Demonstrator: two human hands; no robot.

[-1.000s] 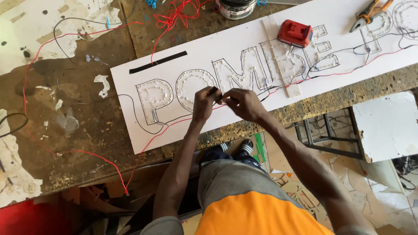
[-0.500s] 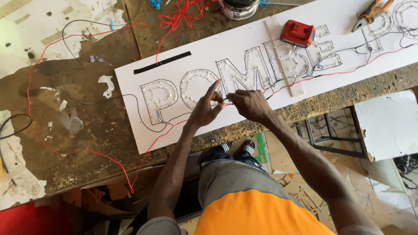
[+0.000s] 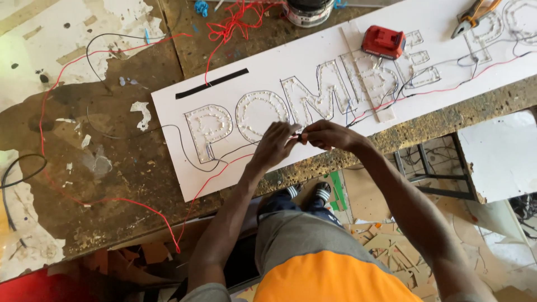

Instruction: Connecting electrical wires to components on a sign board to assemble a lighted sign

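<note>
A long white sign board (image 3: pixel 168 112) lies on a worn wooden workbench (image 3: pixel 112 184), with outlined letters filled by rows of small light dots. My left hand (image 3: pixel 275 144) and my right hand (image 3: pixel 329 134) meet over the board's near edge, fingertips pinched together on the ends of thin wires (image 3: pixel 301 136). A black wire (image 3: pixel 190 159) and a red wire (image 3: pixel 210 179) run from the letters toward my hands.
A red battery pack (image 3: pixel 383 42) sits on the board at upper right, with pliers (image 3: pixel 472 15) beyond it. A dark tin (image 3: pixel 307 10) and a tangle of red wire (image 3: pixel 238 19) lie at the back. A black strip (image 3: pixel 211 84) sits on the board's left. Scraps litter the floor.
My left hand's raised finger has come down, and both hands' fingertips now pinch together on the wire ends. The view has shifted slightly.
</note>
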